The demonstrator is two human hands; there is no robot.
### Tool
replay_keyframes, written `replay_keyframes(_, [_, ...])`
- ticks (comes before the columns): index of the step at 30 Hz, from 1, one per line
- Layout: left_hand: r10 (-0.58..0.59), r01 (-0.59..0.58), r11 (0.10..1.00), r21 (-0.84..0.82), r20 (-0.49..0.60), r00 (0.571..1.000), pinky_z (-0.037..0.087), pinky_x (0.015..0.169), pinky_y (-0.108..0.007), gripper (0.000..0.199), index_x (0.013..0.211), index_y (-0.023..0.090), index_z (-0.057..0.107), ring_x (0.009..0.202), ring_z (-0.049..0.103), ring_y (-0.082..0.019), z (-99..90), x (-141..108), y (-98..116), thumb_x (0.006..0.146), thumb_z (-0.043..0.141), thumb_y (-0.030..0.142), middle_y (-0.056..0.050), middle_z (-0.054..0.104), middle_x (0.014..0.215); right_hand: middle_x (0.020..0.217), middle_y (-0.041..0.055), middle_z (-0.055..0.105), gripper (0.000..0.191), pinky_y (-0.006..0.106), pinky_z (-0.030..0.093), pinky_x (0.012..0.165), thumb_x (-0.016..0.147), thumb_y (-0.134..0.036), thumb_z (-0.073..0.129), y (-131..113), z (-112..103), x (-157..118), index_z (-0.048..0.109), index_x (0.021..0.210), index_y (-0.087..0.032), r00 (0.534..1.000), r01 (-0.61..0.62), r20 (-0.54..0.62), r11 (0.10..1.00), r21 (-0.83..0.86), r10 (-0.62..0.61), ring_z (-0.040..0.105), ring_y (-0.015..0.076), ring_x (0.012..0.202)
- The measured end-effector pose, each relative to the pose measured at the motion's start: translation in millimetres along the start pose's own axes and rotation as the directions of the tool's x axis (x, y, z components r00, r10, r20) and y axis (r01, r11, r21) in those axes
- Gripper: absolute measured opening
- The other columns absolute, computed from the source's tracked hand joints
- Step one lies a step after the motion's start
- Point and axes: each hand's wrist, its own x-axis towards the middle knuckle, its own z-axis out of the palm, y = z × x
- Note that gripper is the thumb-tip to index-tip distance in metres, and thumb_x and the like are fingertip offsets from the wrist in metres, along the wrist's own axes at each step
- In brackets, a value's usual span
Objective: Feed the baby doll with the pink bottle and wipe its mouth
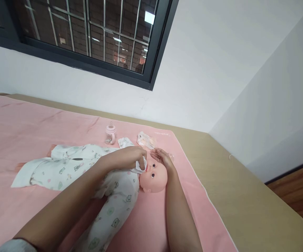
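A baby doll lies on its back on a pink mat, its head toward the right. It wears white clothes printed with small animals. At its chin, my left hand is closed on a white cloth, which lies by the mouth; the cloth could be part of the collar, I cannot tell. My right hand rests along the far side of the doll's head, fingers stretched out. My left forearm hides part of the doll's body.
Beyond the doll stand a pink baby bottle, a folded printed cloth and a clear plastic packet. Under the mat is a wooden surface, bounded by a white wall. A barred window is above.
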Motion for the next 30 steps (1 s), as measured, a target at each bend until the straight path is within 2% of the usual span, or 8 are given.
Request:
replay_keyframes(8, [0.019, -0.019, 1.000, -0.001, -0.010, 1.000, 0.031, 0.061, -0.024, 0.046, 0.070, 0.023, 0.070, 0.080, 0.052, -0.017, -2.8, 0.6, 7.6, 0.048, 0.041, -0.005, -0.002, 0.058, 0.083, 0.091, 0.0048, 0.074, 0.031, 0.035, 0.052, 0.098, 0.067, -0.033, 0.081, 0.3, 0.1, -0.5, 0.068, 0.090, -0.019, 1.000, -0.004, 0.000, 1.000, -0.009, 0.004, 0.071, 0.0185, 0.091])
replay_keyframes(16, [0.063, -0.062, 0.997, 0.055, -0.010, 0.998, 0.028, 0.058, -0.025, 0.029, 0.057, 0.018, 0.055, 0.072, 0.048, -0.016, -2.7, 2.0, 9.8, 0.045, 0.040, -0.004, 0.000, 0.049, 0.075, 0.091, 0.0071, 0.074, 0.032, 0.036, 0.051, 0.097, 0.066, -0.032, 0.081, 0.2, 0.0, 0.7, 0.067, 0.091, -0.018, 1.000, -0.007, 0.000, 1.000, -0.010, 0.007, 0.071, 0.0193, 0.090])
replay_keyframes(19, [0.075, -0.072, 0.995, 0.071, -0.040, 0.996, 0.031, 0.061, -0.025, 0.037, 0.063, 0.020, 0.063, 0.076, 0.050, -0.016, -3.0, 2.4, 7.4, 0.047, 0.040, -0.004, -0.001, 0.052, 0.076, 0.091, 0.0066, 0.074, 0.033, 0.036, 0.051, 0.097, 0.064, -0.032, 0.082, 0.3, -0.4, 1.3, 0.068, 0.090, -0.018, 1.000, -0.006, 0.004, 1.000, -0.004, 0.006, 0.070, 0.0191, 0.089])
replay_keyframes(22, [0.031, -0.016, 0.995, 0.096, -0.149, 0.988, 0.035, 0.070, -0.026, 0.054, 0.079, 0.024, 0.073, 0.082, 0.054, -0.017, -3.3, 3.4, 2.6, 0.050, 0.038, -0.005, -0.002, 0.059, 0.086, 0.090, 0.0057, 0.074, 0.033, 0.035, 0.051, 0.097, 0.063, -0.032, 0.083, 1.8, -1.6, 2.0, 0.068, 0.089, -0.018, 1.000, 0.000, 0.009, 1.000, 0.004, 0.000, 0.070, 0.0187, 0.089])
replay_keyframes(24, [0.000, 0.025, 0.992, 0.125, -0.199, 0.980, 0.037, 0.074, -0.027, 0.058, 0.083, 0.025, 0.075, 0.085, 0.056, -0.018, -2.9, 4.9, -0.6, 0.051, 0.038, -0.005, -0.003, 0.062, 0.092, 0.092, 0.0060, 0.074, 0.032, 0.035, 0.050, 0.098, 0.064, -0.032, 0.082, 3.1, -2.7, 2.4, 0.068, 0.090, -0.018, 1.000, 0.005, 0.022, 1.000, 0.005, -0.005, 0.070, 0.0189, 0.091])
replay_keyframes(30, [0.011, 0.013, 0.991, 0.133, -0.182, 0.983, 0.039, 0.075, -0.028, 0.052, 0.081, 0.025, 0.075, 0.083, 0.057, -0.018, 2.7, 10.5, -6.0, 0.055, 0.040, -0.004, -0.004, 0.063, 0.089, 0.090, 0.0057, 0.074, 0.031, 0.036, 0.050, 0.099, 0.065, -0.031, 0.082, 4.5, -3.8, 3.6, 0.068, 0.090, -0.018, 1.000, 0.007, 0.028, 1.000, 0.013, -0.007, 0.070, 0.0191, 0.091])
